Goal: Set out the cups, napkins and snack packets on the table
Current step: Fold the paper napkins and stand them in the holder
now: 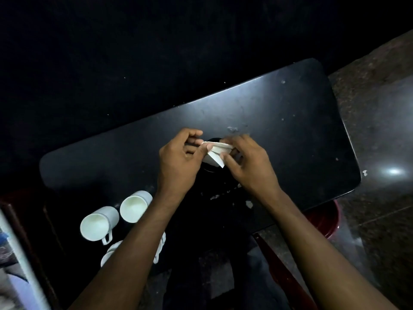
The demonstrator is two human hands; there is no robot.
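At frame centre, left hand (pixel 178 157) and right hand (pixel 243 162) pinch a white napkin (pixel 214 154) above the dark tabletop (pixel 290 130); next, likely laying it flat.

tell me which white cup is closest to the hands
The upper cup, right beside the left forearm; the other fully visible cup sits farther left.

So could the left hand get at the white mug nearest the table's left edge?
Probably yes: the white mug stands uncovered beside the left forearm, but the left hand and right hand both hold the white folded napkin.
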